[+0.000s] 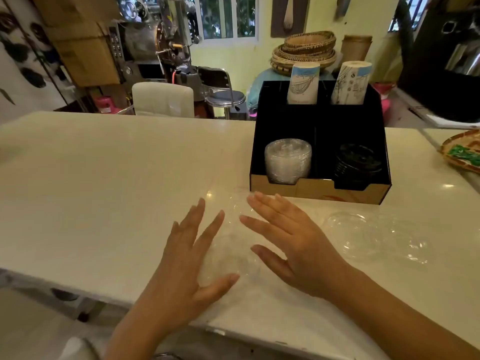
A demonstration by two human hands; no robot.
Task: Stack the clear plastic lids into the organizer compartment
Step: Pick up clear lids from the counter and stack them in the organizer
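Both hands spread flat-fingered over loose clear lids on the pale tabletop (104,178).

The left hand (187,266) and right hand (293,245) are released, grasping nothing, flanking faint clear lids (228,255); more loose lids (376,237) lie to the right. Just behind, the black organizer (319,141) holds a stacked set of clear lids (287,161) front-left, black lids (357,162) front-right, and paper cups (304,83) at the rear.

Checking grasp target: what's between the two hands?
Head view: clear plastic lids lie on the counter between left hand and right hand.
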